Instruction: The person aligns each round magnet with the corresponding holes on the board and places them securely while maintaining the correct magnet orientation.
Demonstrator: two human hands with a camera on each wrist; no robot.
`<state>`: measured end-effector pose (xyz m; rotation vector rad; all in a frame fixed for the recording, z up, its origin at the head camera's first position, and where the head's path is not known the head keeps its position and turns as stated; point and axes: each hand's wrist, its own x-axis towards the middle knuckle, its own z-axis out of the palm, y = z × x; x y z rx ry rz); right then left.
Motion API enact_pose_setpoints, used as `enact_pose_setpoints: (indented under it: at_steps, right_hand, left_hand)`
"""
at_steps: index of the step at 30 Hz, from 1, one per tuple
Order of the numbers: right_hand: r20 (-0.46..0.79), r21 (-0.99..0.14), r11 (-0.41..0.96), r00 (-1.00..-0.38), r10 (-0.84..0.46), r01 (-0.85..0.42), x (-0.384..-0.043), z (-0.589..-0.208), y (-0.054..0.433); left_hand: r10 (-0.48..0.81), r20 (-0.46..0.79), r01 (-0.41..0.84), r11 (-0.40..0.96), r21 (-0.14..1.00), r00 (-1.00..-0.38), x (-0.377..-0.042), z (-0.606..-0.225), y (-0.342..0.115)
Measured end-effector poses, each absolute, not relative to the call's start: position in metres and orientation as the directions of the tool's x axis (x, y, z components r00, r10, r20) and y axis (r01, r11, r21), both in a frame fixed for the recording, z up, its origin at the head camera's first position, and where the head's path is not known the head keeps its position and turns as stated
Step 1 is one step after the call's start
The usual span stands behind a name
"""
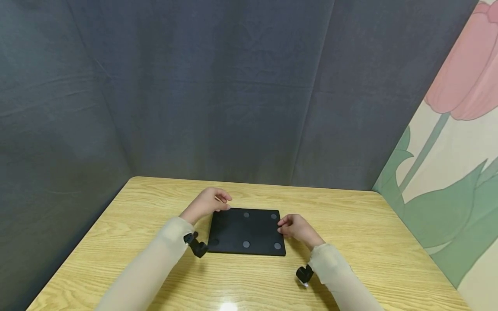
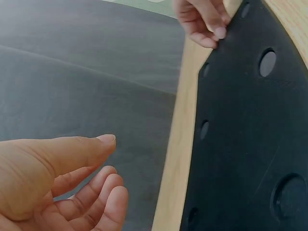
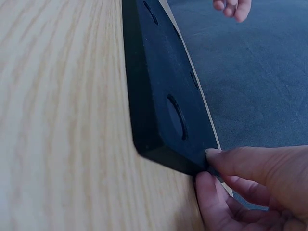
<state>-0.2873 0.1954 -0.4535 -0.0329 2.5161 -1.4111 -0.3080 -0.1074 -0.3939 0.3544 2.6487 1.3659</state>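
A flat black rectangular board with several round recessed spots lies on the wooden table. At its right edge, my right hand pinches the board. In the right wrist view, that hand's thumb rests on the top face and a finger touches the side of the thick edge. My left hand is by the far left corner, apart from the board, its fingers loosely bent around nothing. The left wrist view shows a gap between the left thumb and fingers, with the board off to one side.
The light wooden table reaches a dark grey curtain behind and on the left. A panel with painted tulips stands on the right. Each wrist carries a small black camera, one at the left wrist.
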Motion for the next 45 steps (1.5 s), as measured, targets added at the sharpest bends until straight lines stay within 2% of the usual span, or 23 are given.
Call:
enact_pose_setpoints:
  at_steps: [23, 45]
  right_hand:
    - [-0.211, -0.826, 0.554, -0.968, -0.132, 0.105, -0.289, -0.454, 0.195]
    - [-0.208, -0.823, 0.559, -0.969, -0.135, 0.098, -0.287, -0.453, 0.195]
  left_hand:
    - [0.232, 0.009, 0.144, 0.575, 0.805, -0.973, -0.280, -0.391, -0.168]
    - [0.155, -0.072, 0.034, 0.592, 0.805, -0.985, -0.270, -0.416, -0.194]
